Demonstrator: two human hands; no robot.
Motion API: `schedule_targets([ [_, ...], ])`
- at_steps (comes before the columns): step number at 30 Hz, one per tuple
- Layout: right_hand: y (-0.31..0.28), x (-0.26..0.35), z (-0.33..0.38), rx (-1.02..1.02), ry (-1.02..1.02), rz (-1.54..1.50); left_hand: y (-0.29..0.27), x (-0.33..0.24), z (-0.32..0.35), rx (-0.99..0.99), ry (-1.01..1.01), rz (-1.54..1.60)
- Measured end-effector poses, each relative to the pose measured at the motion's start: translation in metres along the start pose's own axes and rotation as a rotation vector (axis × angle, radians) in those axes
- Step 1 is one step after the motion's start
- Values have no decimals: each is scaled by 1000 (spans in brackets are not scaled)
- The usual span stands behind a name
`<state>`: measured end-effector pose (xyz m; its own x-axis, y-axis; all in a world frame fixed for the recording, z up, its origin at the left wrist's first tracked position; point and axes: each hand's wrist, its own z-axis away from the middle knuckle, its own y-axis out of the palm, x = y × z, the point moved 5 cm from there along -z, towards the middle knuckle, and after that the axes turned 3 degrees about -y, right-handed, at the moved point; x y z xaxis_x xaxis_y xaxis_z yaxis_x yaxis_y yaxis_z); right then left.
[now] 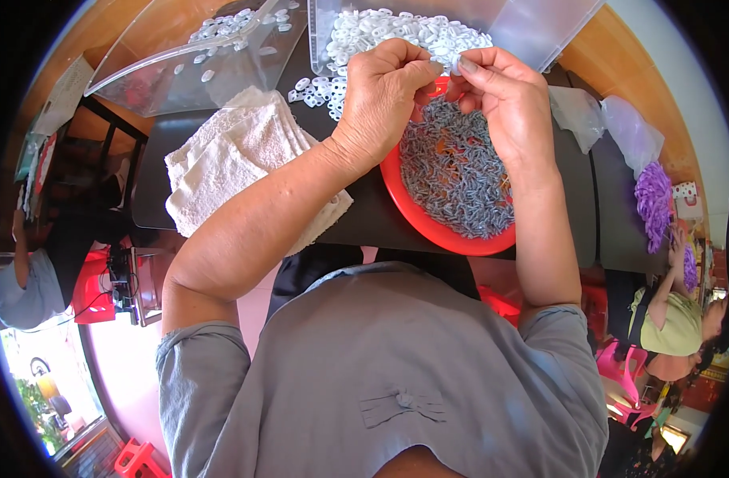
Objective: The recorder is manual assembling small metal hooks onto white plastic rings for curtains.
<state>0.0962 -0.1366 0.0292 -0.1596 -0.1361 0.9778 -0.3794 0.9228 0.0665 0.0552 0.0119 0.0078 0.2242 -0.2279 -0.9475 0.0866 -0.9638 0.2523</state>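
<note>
My left hand [387,94] and my right hand [508,99] meet above the far edge of a red basin [428,229]. A small white plastic piece [455,64] is pinched between my right thumb and fingers. The fingertips of my left hand are pressed together right beside it; what they hold is hidden. Many small grey, screw-like pieces [460,179] fill the basin. Beyond my hands, a clear plastic bin [532,36] holds a heap of white oval pieces [396,32]. More loose white pieces [320,92] lie on the black table just left of my left hand.
A folded cream towel [229,159] lies on the table [563,191] at left. Behind it, a clear tray [141,80] carries scattered white pieces. Clear plastic bags [631,131] and a purple bundle [654,203] sit at right. Another person [671,319] works at far right, one more at far left.
</note>
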Motion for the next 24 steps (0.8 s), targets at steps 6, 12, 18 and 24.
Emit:
schedule_targets([
  [6,4,1,2,-8,-21,78,2,-3,2,17,12,-41],
  [12,5,3,0,-1,-42,72,4,-2,1,46,33,-19],
  [18,0,1,1,118,85,-26,5,-3,-2,74,-9,92],
  [24,-8,7,3,247,121,21,10,-15,-2,203,47,77],
])
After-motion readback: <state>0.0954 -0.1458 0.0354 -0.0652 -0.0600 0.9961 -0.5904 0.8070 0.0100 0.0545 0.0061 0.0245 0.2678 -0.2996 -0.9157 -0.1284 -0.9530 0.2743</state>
